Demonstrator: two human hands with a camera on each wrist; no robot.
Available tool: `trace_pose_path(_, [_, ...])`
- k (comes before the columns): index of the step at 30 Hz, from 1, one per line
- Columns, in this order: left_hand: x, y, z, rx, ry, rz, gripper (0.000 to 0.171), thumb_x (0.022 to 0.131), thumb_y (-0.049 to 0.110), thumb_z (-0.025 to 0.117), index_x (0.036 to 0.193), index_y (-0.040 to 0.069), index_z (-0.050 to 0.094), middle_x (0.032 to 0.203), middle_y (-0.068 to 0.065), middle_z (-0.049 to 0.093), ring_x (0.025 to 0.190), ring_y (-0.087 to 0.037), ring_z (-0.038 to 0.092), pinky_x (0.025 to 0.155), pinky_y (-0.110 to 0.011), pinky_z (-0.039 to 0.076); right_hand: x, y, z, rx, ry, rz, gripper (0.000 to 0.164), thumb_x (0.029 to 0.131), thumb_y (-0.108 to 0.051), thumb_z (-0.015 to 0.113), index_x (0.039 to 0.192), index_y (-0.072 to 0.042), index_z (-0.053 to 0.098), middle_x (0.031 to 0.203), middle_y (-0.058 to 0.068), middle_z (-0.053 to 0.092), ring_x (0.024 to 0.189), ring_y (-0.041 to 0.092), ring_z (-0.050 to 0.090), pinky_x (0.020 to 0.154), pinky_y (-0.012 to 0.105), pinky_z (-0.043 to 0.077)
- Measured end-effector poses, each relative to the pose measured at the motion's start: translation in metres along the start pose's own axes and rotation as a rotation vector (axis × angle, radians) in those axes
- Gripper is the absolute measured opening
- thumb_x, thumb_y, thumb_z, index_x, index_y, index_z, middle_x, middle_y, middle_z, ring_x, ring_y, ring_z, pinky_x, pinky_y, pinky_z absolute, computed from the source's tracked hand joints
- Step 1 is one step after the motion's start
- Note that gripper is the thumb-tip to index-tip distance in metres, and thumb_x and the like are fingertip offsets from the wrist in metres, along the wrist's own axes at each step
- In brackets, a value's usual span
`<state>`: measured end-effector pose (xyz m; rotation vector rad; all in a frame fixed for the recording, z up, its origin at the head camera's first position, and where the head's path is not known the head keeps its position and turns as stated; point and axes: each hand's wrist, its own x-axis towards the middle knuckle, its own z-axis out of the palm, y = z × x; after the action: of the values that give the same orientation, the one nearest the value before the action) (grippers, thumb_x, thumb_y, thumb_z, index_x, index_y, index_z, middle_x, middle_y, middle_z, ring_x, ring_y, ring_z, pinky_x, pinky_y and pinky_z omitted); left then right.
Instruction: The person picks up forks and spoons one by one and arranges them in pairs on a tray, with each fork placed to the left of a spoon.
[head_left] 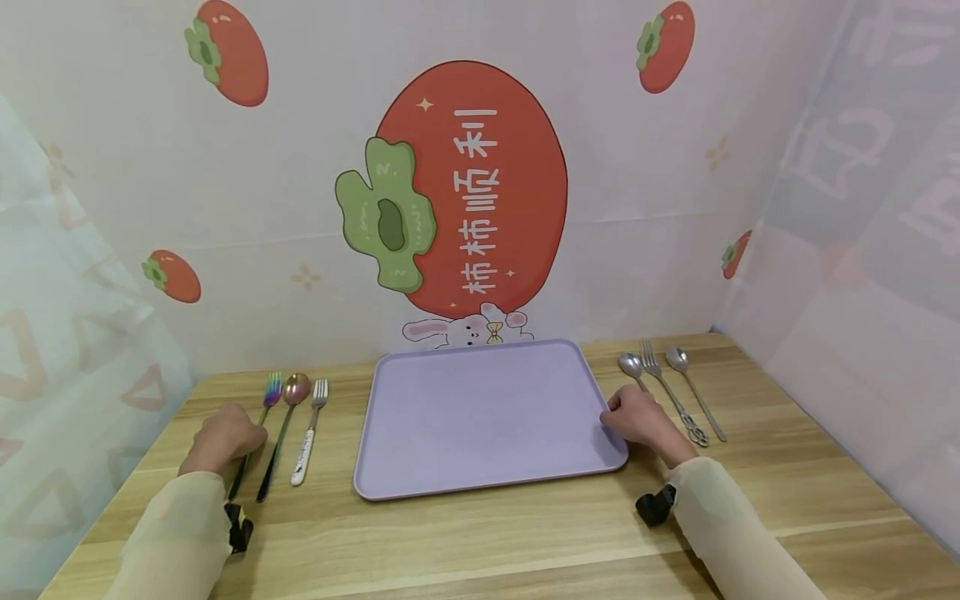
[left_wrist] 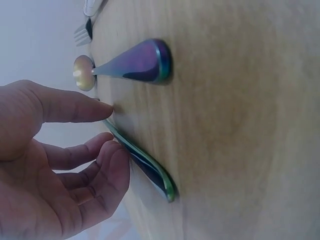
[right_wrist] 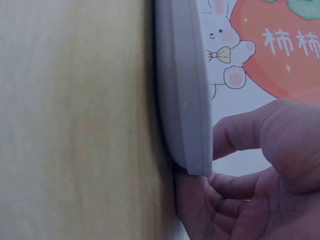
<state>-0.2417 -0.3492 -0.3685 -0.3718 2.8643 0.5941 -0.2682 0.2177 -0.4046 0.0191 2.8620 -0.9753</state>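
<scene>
Right now left hand (head_left: 227, 437) is at the rainbow fork (head_left: 272, 390), which lies on the wood tabletop (head_left: 420, 550), far left of the cutlery there. Per left wrist view, thumb is on one side of the fork's handle & curled fingers on the other, w/ a gap showing btwn thumb and fingertips; can't tell if they're clamped on it or only v. close.

Right hand (head_left: 637, 414) pinches the lilac tray (head_left: 487, 417) at its RH edge, nr the front corner: thumb at the rim, forefinger low by the tray's underside, acc. to right wrist view. Tray sits mid-tabletop, approx. btwn the two cutlery groups, bare inside, back edge nr the backdrop (head_left: 292, 175).

LH group, going toward the tray: rainbow fork, then copper-bowled spoon (head_left: 297, 388) w/ a dark handle, then white-handled fork (head_left: 303, 456). All three side by side, heads to the back, not touching the tray.

RH group, just beyond right hand: inner spoon (head_left: 631, 364), its handle partly hidden by the hand; ornate fork (head_left: 672, 396) w/ a fancy handle end; outer spoon (head_left: 677, 358), slim, silver. Heads to the back here too.

Backdrop: pale, w/ a big persimmon print (head_left: 517, 208) & a rabbit print (head_left: 468, 332) behind the tray. Cream sleeves (head_left: 176, 533) on both arms, a small black device (head_left: 656, 505) at each wrist.
</scene>
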Motion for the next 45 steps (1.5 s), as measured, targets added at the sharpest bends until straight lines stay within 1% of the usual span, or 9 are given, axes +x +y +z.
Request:
trace_pose_path(4, [0.001,0.001,-0.001,0.02,0.007,0.001,0.014,0.076,0.011,0.049,0.071,0.004,0.039,0.072,-0.015,0.044,0.069,-0.032,0.045,0.057,-0.038,0.04,0.0,0.0,0.001,0.002,0.002,0.001,0.032,0.081,-0.009,0.055,0.054,-0.013,0.038,0.05,-0.002,0.032,0.046,0.012,0.037,0.044,0.023,0.031])
trace_pose_path(7, [0.001,0.002,-0.001,0.03,0.008,-0.005,0.013,0.076,0.011,0.049,0.071,0.003,0.041,0.074,-0.018,0.046,0.071,-0.034,0.045,0.059,-0.039,0.04,0.0,0.0,0.001,0.003,0.003,0.0,0.032,0.081,-0.009,0.055,0.054,-0.013,0.038,0.05,-0.002,0.032,0.046,0.012,0.037,0.044,0.023,0.031])
trace_pose_path(13, [0.0,0.004,-0.001,0.01,0.016,-0.009,0.015,0.076,0.011,0.05,0.069,0.005,0.038,0.074,-0.017,0.045,0.073,-0.036,0.044,0.061,-0.041,0.04,-0.001,0.0,0.0,0.004,0.004,0.004,0.032,0.08,-0.009,0.055,0.054,-0.013,0.038,0.05,-0.002,0.031,0.046,0.011,0.036,0.043,0.023,0.03])
trace_pose_path(18, [-0.001,0.005,0.0,0.001,0.042,0.0,0.016,0.074,0.011,0.049,0.067,0.007,0.035,0.072,-0.016,0.041,0.072,-0.037,0.043,0.062,-0.042,0.039,-0.001,0.0,0.0,0.001,0.009,0.003,0.032,0.08,-0.009,0.055,0.054,-0.013,0.038,0.05,-0.002,0.031,0.046,0.012,0.036,0.043,0.023,0.03])
trace_pose_path(22, [0.0,0.005,0.001,-0.002,0.043,0.001,0.017,0.074,0.011,0.048,0.065,0.008,0.034,0.066,-0.011,0.038,0.067,-0.032,0.043,0.057,-0.038,0.038,-0.001,0.0,0.0,-0.005,0.014,-0.001,0.032,0.08,-0.009,0.055,0.054,-0.013,0.038,0.05,-0.003,0.031,0.046,0.011,0.036,0.043,0.023,0.03])
trace_pose_path(28, [0.001,0.001,0.005,-0.047,0.024,-0.008,0.021,0.076,0.012,0.047,0.061,0.012,0.033,0.057,-0.003,0.033,0.053,-0.02,0.039,0.047,-0.029,0.036,-0.001,0.0,0.0,-0.025,0.027,-0.019,0.033,0.079,-0.008,0.055,0.053,-0.013,0.037,0.049,-0.003,0.031,0.045,0.011,0.037,0.043,0.023,0.031])
trace_pose_path(34, [0.002,-0.001,0.01,-0.084,0.03,-0.001,0.024,0.074,0.01,0.048,0.058,0.014,0.031,0.052,0.001,0.032,0.045,-0.013,0.036,0.043,-0.025,0.035,-0.001,-0.001,0.001,-0.03,0.026,-0.02,0.033,0.079,-0.008,0.055,0.052,-0.013,0.037,0.049,-0.004,0.03,0.045,0.011,0.036,0.043,0.023,0.03])
trace_pose_path(40, [0.001,0.0,0.01,-0.074,0.032,-0.008,0.023,0.074,0.011,0.05,0.06,0.012,0.032,0.054,-0.001,0.034,0.047,-0.015,0.04,0.044,-0.026,0.036,-0.001,-0.001,0.002,-0.031,0.027,-0.007,0.03,0.079,-0.009,0.056,0.054,-0.013,0.04,0.051,-0.003,0.034,0.047,0.012,0.039,0.044,0.023,0.032])
trace_pose_path(45, [0.002,-0.001,0.011,-0.071,0.033,-0.011,0.026,0.077,0.015,0.053,0.06,0.011,0.033,0.054,-0.002,0.036,0.048,-0.016,0.042,0.044,-0.027,0.036,0.0,0.0,0.001,-0.031,0.024,0.0,0.031,0.079,-0.009,0.056,0.054,-0.013,0.039,0.05,-0.003,0.034,0.047,0.012,0.039,0.043,0.023,0.032])
